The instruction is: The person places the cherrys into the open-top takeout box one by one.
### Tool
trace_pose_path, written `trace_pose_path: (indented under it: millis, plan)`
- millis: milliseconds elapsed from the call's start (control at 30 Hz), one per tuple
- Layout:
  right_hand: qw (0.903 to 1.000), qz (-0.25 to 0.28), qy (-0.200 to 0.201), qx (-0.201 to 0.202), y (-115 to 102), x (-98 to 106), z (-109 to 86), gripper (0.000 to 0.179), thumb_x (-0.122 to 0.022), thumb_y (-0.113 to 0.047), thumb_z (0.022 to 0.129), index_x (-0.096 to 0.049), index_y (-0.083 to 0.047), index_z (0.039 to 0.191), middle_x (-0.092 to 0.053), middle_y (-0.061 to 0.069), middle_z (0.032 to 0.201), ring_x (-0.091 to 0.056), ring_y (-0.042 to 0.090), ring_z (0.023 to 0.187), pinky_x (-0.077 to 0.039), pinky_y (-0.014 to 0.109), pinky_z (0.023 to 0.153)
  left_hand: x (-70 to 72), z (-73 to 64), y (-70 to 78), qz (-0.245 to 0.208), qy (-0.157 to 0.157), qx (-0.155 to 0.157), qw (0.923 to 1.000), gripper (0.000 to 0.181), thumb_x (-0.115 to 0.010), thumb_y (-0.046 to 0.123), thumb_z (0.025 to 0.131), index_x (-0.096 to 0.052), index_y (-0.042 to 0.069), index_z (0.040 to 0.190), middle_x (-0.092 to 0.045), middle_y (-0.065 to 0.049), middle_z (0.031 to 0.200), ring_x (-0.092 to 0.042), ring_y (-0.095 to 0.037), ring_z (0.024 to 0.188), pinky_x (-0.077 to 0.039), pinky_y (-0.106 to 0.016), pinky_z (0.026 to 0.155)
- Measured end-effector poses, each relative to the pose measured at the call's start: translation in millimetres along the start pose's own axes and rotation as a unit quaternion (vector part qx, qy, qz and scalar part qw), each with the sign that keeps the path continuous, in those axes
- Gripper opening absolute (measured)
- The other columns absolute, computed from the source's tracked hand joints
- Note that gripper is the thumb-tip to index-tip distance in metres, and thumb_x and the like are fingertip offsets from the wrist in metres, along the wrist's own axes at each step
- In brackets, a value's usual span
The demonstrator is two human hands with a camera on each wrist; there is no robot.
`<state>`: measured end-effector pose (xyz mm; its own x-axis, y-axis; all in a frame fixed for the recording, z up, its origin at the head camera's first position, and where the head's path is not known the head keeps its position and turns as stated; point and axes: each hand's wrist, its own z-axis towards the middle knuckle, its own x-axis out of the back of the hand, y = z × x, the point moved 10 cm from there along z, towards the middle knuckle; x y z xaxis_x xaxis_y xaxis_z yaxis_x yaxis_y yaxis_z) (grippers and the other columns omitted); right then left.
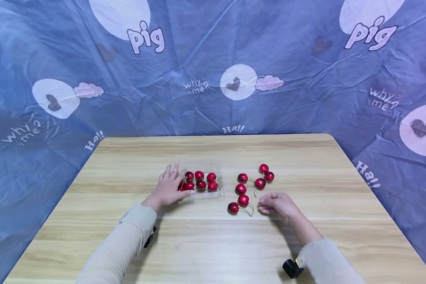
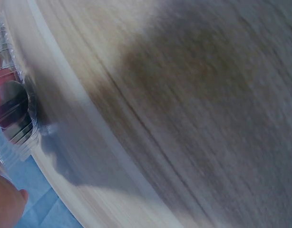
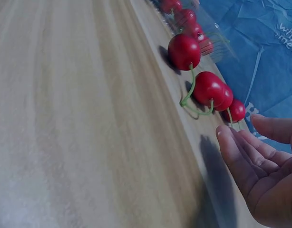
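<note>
A clear plastic box (image 1: 223,186) holding several red cherries (image 1: 200,185) lies left of the table's middle. My left hand (image 1: 167,186) rests over its left end, fingers spread and thumb along the near side. To the right of the box, several stemmed cherries (image 1: 260,183) lie loose on the wood. Nearest me is a joined pair, with one cherry (image 1: 233,208) left of the other (image 1: 243,200). My right hand (image 1: 277,205) hovers just right of their stems, fingers lightly bent, thumb apart, holding nothing; the right wrist view shows the gap between hand (image 3: 267,171) and stems (image 3: 198,111).
The light wood table (image 1: 213,248) stretches to either side of both hands. Behind its far edge hangs a blue printed cloth (image 1: 184,110). Dark wrist devices, such as the black one (image 1: 292,269) by the right sleeve, sit near the cuffs.
</note>
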<state>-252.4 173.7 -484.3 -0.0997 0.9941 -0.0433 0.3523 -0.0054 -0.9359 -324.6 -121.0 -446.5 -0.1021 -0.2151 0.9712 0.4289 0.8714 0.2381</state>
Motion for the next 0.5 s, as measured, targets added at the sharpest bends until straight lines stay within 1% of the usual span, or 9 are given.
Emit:
trace_pose_path:
  millis: [200,400,500]
  plan:
    - [0.9999,-0.010,-0.005,-0.012,5.6,-1.9,-0.9,0.021,-0.049,0.005,0.081,-0.047,0.019,0.096,-0.062,0.013,0.076,-0.061,0.018,0.068,-0.050,0.030,0.069,0.2,0.2,-0.1,0.007,-0.004,-0.001,1.0000,0.092,-0.032,0.074,0.072,-0.020,0.011,0.138,0.000,-0.019,0.142,0.005,-0.038,0.126,-0.008,-0.053,0.098]
    - [0.9995,-0.028,0.005,-0.011,7.7,-5.0,1.2,0.019,-0.052,0.005,0.079,-0.050,0.017,0.093,-0.062,0.012,0.074,-0.061,0.018,0.067,-0.050,0.029,0.067,0.3,0.4,1.0,0.005,-0.008,-0.005,0.9999,0.092,-0.032,0.073,0.072,-0.020,0.010,0.138,0.000,-0.019,0.142,0.005,-0.039,0.126,-0.008,-0.055,0.097]
    - [0.9992,-0.032,0.016,-0.015,7.8,-7.0,2.0,0.018,-0.052,0.006,0.079,-0.050,0.017,0.093,-0.061,0.011,0.073,-0.061,0.017,0.066,-0.050,0.029,0.066,1.6,0.4,1.2,0.002,-0.008,-0.005,1.0000,0.092,-0.032,0.073,0.072,-0.021,0.010,0.138,0.000,-0.019,0.142,0.005,-0.039,0.126,-0.008,-0.055,0.097]
